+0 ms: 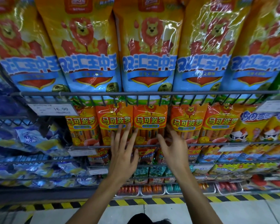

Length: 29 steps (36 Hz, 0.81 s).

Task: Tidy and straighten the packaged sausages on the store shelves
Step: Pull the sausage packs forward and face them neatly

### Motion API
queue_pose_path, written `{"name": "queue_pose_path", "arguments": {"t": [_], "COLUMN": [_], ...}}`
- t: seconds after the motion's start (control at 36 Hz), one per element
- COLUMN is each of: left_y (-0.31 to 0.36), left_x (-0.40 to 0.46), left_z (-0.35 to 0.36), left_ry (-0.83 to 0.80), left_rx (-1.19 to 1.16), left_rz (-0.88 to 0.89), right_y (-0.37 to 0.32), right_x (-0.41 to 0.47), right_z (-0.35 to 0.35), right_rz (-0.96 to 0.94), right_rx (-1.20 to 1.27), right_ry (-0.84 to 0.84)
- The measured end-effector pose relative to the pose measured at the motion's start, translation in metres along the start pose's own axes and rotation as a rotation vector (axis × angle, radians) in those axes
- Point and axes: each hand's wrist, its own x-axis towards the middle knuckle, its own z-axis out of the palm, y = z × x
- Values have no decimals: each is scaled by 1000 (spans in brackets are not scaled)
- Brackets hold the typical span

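Both hands reach up with fingers spread, holding nothing: the left hand (pixel 123 149) rests on an upright orange plastic sausage pack (pixel 149 125) on the wire shelf (pixel 200 144), the right hand (pixel 174 146) at its right edge.

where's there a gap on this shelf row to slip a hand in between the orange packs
One dark gap shows between the third orange sausage pack and the fourth, just above the right hand. The other orange packs touch edge to edge; the big lion packs above overlap.
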Motion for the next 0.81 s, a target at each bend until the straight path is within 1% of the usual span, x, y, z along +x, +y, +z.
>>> {"name": "queue_pose_path", "arguments": {"t": [0.06,0.11,0.14,0.19,0.28,0.39,0.53,0.61,0.69,0.81], "left_y": [3,5,6,7,4,3,10,6,4,9], "left_x": [2,10,15,25,29,29,29,27,26,24], "left_z": [-3,-7,-8,-7,-2,-3,-7,-10,-16,-18], "left_ry": [39,37,21,-27,-71,-65,-67,-82,-96,-80], "left_rx": [-5,11,30,74,120,135,124,100,50,-76], "left_rz": [44,72,74,57,31,33,52,65,89,99], "right_y": [-7,-12,-13,-14,-9,-6,-14,-19,-13,5], "right_x": [-14,-20,-18,-11,-3,-2,-8,-13,-24,-37], "right_z": [0,2,3,7,16,18,15,11,2,-23], "right_rz": [-61,-195,-256,-310,-336,-350,-306,-275,-162,-5], "right_rx": [39,51,46,14,-90,-146,-168,-105,-8,58], "right_ry": [90,141,121,35,-32,-65,-42,-56,-28,67]}}
